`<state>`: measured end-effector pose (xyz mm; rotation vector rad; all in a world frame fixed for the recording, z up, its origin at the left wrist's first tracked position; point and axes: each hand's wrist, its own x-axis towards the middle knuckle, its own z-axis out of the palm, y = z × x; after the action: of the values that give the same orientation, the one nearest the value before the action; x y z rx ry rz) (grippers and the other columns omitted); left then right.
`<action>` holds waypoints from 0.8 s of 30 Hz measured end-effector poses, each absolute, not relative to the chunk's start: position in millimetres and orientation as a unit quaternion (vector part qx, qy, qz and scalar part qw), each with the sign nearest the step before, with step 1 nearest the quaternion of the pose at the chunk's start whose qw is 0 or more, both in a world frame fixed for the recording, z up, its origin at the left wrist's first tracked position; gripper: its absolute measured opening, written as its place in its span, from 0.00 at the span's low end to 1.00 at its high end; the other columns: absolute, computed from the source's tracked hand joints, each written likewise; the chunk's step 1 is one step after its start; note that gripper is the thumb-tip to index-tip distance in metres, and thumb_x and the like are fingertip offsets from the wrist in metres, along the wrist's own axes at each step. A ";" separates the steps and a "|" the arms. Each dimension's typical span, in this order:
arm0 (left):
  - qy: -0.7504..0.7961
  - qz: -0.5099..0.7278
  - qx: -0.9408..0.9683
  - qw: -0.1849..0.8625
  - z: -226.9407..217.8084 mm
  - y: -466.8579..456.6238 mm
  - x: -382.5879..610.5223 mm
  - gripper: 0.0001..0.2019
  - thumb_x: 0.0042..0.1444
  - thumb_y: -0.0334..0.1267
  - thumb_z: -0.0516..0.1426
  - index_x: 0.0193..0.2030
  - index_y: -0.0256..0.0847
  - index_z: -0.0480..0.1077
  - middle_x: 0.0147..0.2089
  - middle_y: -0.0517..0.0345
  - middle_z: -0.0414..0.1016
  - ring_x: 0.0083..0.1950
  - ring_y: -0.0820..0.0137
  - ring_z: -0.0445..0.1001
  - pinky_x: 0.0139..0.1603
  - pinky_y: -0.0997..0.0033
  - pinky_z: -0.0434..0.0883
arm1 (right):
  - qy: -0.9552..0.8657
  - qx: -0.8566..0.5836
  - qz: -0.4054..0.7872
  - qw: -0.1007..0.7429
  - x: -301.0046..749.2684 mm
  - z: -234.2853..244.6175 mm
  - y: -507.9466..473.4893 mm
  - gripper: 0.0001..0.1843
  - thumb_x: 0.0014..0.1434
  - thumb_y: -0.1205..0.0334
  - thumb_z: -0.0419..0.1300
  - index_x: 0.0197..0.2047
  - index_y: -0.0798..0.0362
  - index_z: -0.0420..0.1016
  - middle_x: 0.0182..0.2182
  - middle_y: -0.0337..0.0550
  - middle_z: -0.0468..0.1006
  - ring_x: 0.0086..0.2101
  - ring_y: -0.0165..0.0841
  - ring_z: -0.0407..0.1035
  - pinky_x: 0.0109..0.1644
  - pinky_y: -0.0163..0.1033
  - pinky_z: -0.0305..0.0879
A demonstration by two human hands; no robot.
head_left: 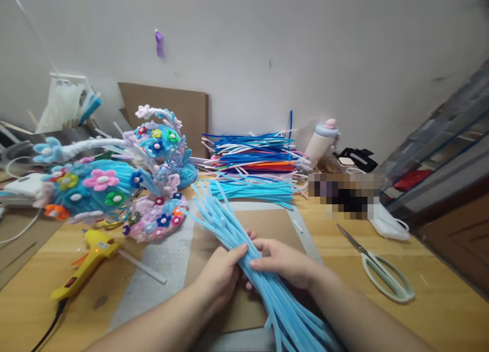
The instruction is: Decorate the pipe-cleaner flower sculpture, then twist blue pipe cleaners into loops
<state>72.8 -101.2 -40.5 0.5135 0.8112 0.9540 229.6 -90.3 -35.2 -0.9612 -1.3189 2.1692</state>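
A thick bundle of light blue pipe cleaners (225,222) runs from the table's middle down toward me. My left hand (221,273) wraps its fingers round the bundle from the left. My right hand (284,263) grips the same bundle from the right, thumb lying on top. Both hands sit over a brown cardboard sheet (275,224) on the wooden table (431,301).
A yellow glue gun (89,260) lies at left. Pipe-cleaner craft pieces with flowers (114,181) stand behind it. Stacked coloured pipe cleaners (255,156) lie at the back. Scissors (382,270) rest at right, near a white bottle (323,138) and a cabinet edge (451,224).
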 end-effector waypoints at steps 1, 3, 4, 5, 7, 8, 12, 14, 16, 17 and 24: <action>0.364 0.442 0.236 0.785 -38.9 -98.9 72.5 0.19 0.47 0.34 0.61 0.48 0.35 0.72 0.49 0.45 0.75 0.40 0.61 0.75 0.28 0.70 0.70 | -0.435 -0.317 0.816 0.211 235.0 -37.9 -86.2 0.23 0.50 0.57 0.62 0.47 0.59 0.67 0.32 0.46 0.75 0.31 0.34 0.72 0.37 0.42 0.68; 0.336 0.440 0.233 0.799 -35.5 -94.8 71.0 0.19 0.45 0.29 0.59 0.47 0.33 0.73 0.48 0.45 0.75 0.44 0.59 0.74 0.34 0.68 0.71 | -0.379 -0.274 0.856 0.222 243.4 -41.2 -79.0 0.18 0.51 0.59 0.62 0.42 0.63 0.70 0.31 0.48 0.76 0.31 0.32 0.73 0.39 0.38 0.67; 0.321 0.439 0.232 0.806 -34.1 -93.1 69.9 0.20 0.43 0.27 0.58 0.46 0.32 0.73 0.47 0.45 0.76 0.46 0.58 0.73 0.40 0.65 0.71 | -0.357 -0.264 0.867 0.228 246.2 -41.9 -76.3 0.16 0.52 0.61 0.61 0.40 0.64 0.71 0.31 0.48 0.76 0.31 0.31 0.72 0.39 0.37 0.66; 0.306 0.436 0.232 0.814 -32.8 -91.8 68.5 0.21 0.41 0.25 0.56 0.46 0.31 0.74 0.46 0.45 0.76 0.48 0.57 0.73 0.46 0.62 0.70 | -0.334 -0.259 0.875 0.235 248.0 -42.0 -74.3 0.14 0.52 0.62 0.60 0.39 0.64 0.71 0.30 0.48 0.76 0.31 0.31 0.72 0.40 0.37 0.66; 0.281 0.424 0.234 0.828 -30.5 -89.9 65.4 0.24 0.39 0.24 0.54 0.47 0.31 0.73 0.46 0.46 0.77 0.50 0.56 0.72 0.53 0.58 0.66 | -0.287 -0.255 0.891 0.241 249.6 -41.4 -71.7 0.13 0.53 0.64 0.57 0.40 0.63 0.72 0.31 0.48 0.77 0.32 0.32 0.72 0.44 0.40 0.65; 0.270 0.419 0.237 0.834 -29.4 -89.4 64.0 0.26 0.38 0.23 0.53 0.48 0.31 0.73 0.46 0.47 0.76 0.51 0.56 0.71 0.55 0.57 0.64 | -0.264 -0.255 0.899 0.239 249.8 -40.7 -71.0 0.13 0.54 0.63 0.56 0.41 0.63 0.72 0.31 0.47 0.78 0.33 0.33 0.73 0.46 0.41 0.64; 0.242 0.404 0.246 0.847 -25.6 -88.3 60.2 0.32 0.34 0.23 0.51 0.51 0.33 0.71 0.49 0.49 0.76 0.53 0.56 0.70 0.57 0.56 0.62 | -0.219 -0.256 0.913 0.229 248.9 -34.8 -71.5 0.17 0.57 0.57 0.51 0.44 0.60 0.71 0.32 0.45 0.77 0.36 0.35 0.72 0.49 0.44 0.61; 0.249 0.407 0.260 0.840 -25.6 -88.5 59.6 0.33 0.32 0.23 0.51 0.52 0.34 0.71 0.48 0.50 0.76 0.52 0.57 0.71 0.55 0.57 0.64 | -0.253 -0.271 0.897 0.242 246.7 -29.2 -75.4 0.20 0.58 0.51 0.52 0.45 0.59 0.70 0.33 0.45 0.77 0.34 0.34 0.71 0.45 0.41 0.62; 0.272 0.410 0.291 0.820 -28.0 -89.5 60.0 0.31 0.32 0.23 0.51 0.49 0.36 0.72 0.45 0.51 0.77 0.48 0.59 0.73 0.52 0.60 0.66 | -0.327 -0.285 0.864 0.257 241.8 -23.4 -82.5 0.23 0.55 0.50 0.58 0.48 0.57 0.69 0.37 0.45 0.76 0.36 0.34 0.70 0.43 0.39 0.63; 0.290 0.407 0.315 0.807 -30.1 -90.4 60.7 0.28 0.33 0.24 0.52 0.46 0.36 0.74 0.42 0.52 0.78 0.44 0.61 0.74 0.50 0.62 0.68 | -0.371 -0.291 0.841 0.264 238.1 -21.4 -86.9 0.25 0.52 0.52 0.62 0.50 0.56 0.68 0.40 0.45 0.75 0.38 0.34 0.69 0.44 0.38 0.62; 0.414 0.296 0.432 0.745 -39.6 -94.9 68.5 0.08 0.43 0.34 0.57 0.30 0.34 0.74 0.24 0.55 0.76 0.18 0.69 0.69 0.19 0.71 0.67 | -0.432 -0.360 0.795 0.230 214.5 -36.0 -103.8 0.32 0.44 0.64 0.65 0.52 0.52 0.60 0.28 0.36 0.72 0.23 0.28 0.68 0.27 0.35 0.66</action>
<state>68.5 -94.9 -39.6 0.9455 0.9060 0.6472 214.5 -103.8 -36.0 -0.9898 -1.1886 2.1864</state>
